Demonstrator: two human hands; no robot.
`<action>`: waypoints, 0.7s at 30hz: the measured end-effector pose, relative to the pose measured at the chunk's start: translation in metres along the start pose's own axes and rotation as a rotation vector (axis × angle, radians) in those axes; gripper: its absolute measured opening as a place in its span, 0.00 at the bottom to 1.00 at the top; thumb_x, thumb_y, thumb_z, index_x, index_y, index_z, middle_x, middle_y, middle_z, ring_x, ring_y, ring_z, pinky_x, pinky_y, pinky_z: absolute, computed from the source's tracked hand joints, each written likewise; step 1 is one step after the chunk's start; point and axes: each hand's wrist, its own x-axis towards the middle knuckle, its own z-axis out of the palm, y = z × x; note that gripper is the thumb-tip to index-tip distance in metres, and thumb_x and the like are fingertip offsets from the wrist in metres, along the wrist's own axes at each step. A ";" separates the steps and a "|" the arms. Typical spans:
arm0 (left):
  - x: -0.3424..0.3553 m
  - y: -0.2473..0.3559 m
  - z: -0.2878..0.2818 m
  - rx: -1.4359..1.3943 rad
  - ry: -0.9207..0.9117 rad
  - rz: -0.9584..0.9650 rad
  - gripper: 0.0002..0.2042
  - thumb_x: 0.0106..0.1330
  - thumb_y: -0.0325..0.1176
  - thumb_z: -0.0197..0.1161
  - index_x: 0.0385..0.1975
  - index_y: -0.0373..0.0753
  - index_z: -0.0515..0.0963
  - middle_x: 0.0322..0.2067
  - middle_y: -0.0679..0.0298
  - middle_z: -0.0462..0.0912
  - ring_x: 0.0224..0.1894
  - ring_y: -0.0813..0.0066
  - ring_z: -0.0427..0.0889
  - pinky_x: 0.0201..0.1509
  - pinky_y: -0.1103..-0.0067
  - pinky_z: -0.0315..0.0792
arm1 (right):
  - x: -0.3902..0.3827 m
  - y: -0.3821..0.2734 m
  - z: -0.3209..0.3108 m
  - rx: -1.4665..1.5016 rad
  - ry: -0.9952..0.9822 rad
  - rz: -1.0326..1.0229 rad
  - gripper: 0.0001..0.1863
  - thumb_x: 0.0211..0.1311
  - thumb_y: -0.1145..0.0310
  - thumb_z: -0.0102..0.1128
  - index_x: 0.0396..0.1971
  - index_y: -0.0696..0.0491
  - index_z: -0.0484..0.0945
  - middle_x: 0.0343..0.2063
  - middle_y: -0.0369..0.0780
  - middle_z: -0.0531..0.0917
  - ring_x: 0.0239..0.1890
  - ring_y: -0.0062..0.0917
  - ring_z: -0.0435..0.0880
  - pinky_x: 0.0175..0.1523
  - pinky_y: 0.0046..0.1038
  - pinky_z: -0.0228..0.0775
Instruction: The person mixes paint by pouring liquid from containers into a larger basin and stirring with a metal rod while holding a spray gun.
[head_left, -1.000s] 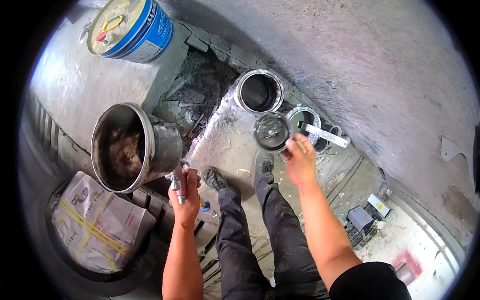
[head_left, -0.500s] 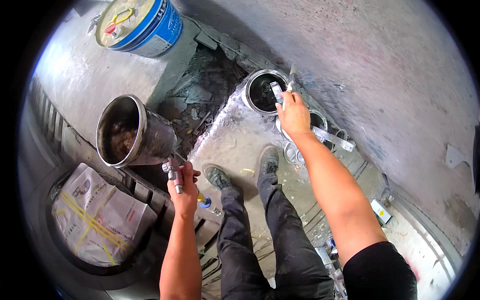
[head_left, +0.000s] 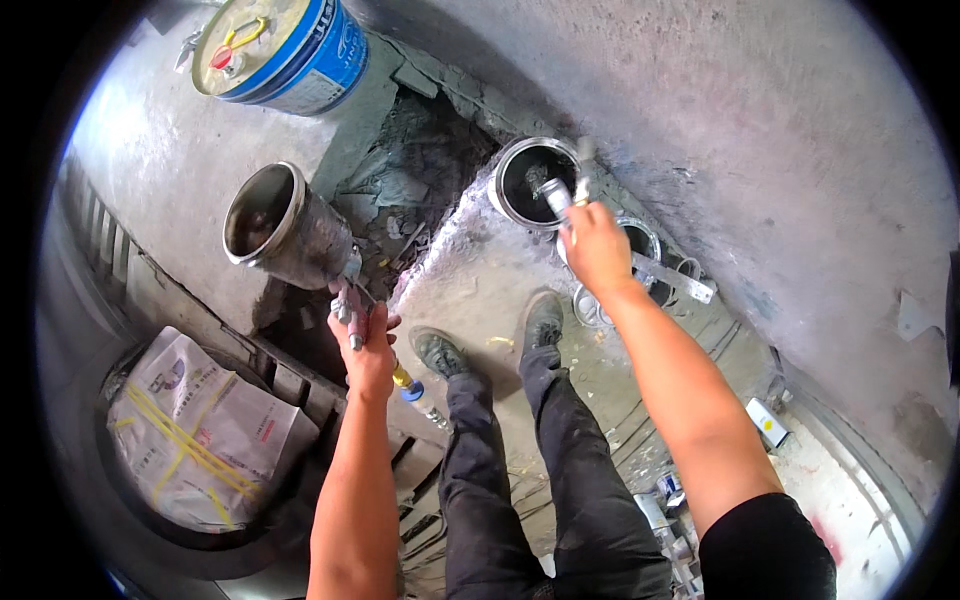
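left hand [head_left: 370, 352] closes around a pinkish spray gun [head_left: 354, 318]; its metal cup [head_left: 318, 240] slants up-left from the fist. right hand [head_left: 598, 245], nearer the open can [head_left: 498, 190], grips a blurred tool [head_left: 556, 195] angled up-left over the can's mouth.

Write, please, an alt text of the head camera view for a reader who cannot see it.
A person's left hand grips a pinkish gun-like tool bearing an open metal pot; the right hand holds blurred tools at an open can. A blue drum stands at upper left.
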 end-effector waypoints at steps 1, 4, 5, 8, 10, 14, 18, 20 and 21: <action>0.006 -0.006 -0.002 -0.012 0.000 0.001 0.20 0.65 0.32 0.61 0.52 0.41 0.61 0.38 0.64 0.73 0.33 0.75 0.81 0.28 0.80 0.68 | 0.001 -0.003 -0.001 0.023 0.011 0.042 0.15 0.52 0.67 0.65 0.41 0.50 0.75 0.37 0.43 0.76 0.41 0.40 0.78 0.43 0.37 0.73; 0.025 -0.015 -0.002 -0.038 -0.045 -0.083 0.19 0.66 0.33 0.60 0.53 0.44 0.62 0.39 0.66 0.73 0.30 0.76 0.80 0.28 0.80 0.67 | -0.003 -0.008 -0.004 0.060 0.010 -0.037 0.15 0.53 0.67 0.64 0.40 0.50 0.74 0.37 0.43 0.75 0.41 0.40 0.77 0.43 0.38 0.73; 0.031 -0.017 -0.001 -0.037 -0.057 -0.110 0.19 0.66 0.34 0.59 0.53 0.45 0.62 0.39 0.66 0.73 0.30 0.76 0.80 0.28 0.80 0.67 | -0.005 -0.011 -0.004 0.062 -0.019 -0.091 0.14 0.54 0.67 0.64 0.40 0.50 0.73 0.37 0.43 0.75 0.41 0.40 0.77 0.42 0.38 0.74; 0.041 -0.018 0.006 0.025 -0.054 -0.117 0.16 0.65 0.36 0.60 0.49 0.45 0.65 0.33 0.67 0.74 0.25 0.78 0.76 0.24 0.80 0.67 | -0.005 -0.009 -0.004 0.106 0.047 0.034 0.14 0.53 0.68 0.64 0.39 0.51 0.73 0.36 0.44 0.75 0.40 0.41 0.77 0.42 0.39 0.73; 0.049 -0.022 0.006 0.132 -0.035 -0.157 0.12 0.65 0.37 0.61 0.41 0.43 0.66 0.26 0.67 0.73 0.21 0.79 0.74 0.21 0.80 0.66 | -0.011 -0.012 -0.005 0.138 0.032 0.019 0.14 0.53 0.68 0.64 0.39 0.51 0.73 0.36 0.44 0.75 0.39 0.42 0.77 0.43 0.40 0.72; 0.054 -0.023 0.017 0.126 0.021 -0.200 0.13 0.64 0.38 0.62 0.37 0.42 0.65 0.22 0.67 0.72 0.18 0.78 0.72 0.19 0.80 0.64 | -0.014 -0.007 -0.008 0.161 0.085 0.088 0.14 0.54 0.68 0.64 0.40 0.51 0.73 0.36 0.44 0.75 0.38 0.41 0.78 0.40 0.39 0.73; 0.056 -0.023 0.014 0.160 -0.011 -0.184 0.13 0.64 0.38 0.63 0.36 0.42 0.65 0.21 0.67 0.71 0.18 0.78 0.71 0.17 0.80 0.64 | -0.016 -0.006 -0.008 0.166 0.095 0.086 0.15 0.53 0.67 0.64 0.40 0.51 0.73 0.36 0.43 0.75 0.38 0.41 0.78 0.40 0.39 0.73; 0.053 -0.023 0.016 0.173 0.021 -0.189 0.13 0.64 0.38 0.63 0.37 0.42 0.65 0.22 0.67 0.71 0.17 0.78 0.72 0.17 0.79 0.63 | -0.016 -0.007 -0.008 0.145 0.085 0.077 0.15 0.53 0.67 0.64 0.40 0.50 0.73 0.36 0.43 0.75 0.38 0.42 0.78 0.40 0.38 0.73; 0.051 -0.024 0.017 0.153 0.016 -0.174 0.13 0.64 0.38 0.63 0.37 0.42 0.65 0.22 0.67 0.72 0.17 0.78 0.71 0.17 0.79 0.63 | -0.015 -0.006 -0.007 0.154 0.104 0.103 0.15 0.53 0.67 0.64 0.40 0.50 0.73 0.36 0.43 0.75 0.38 0.42 0.78 0.40 0.39 0.73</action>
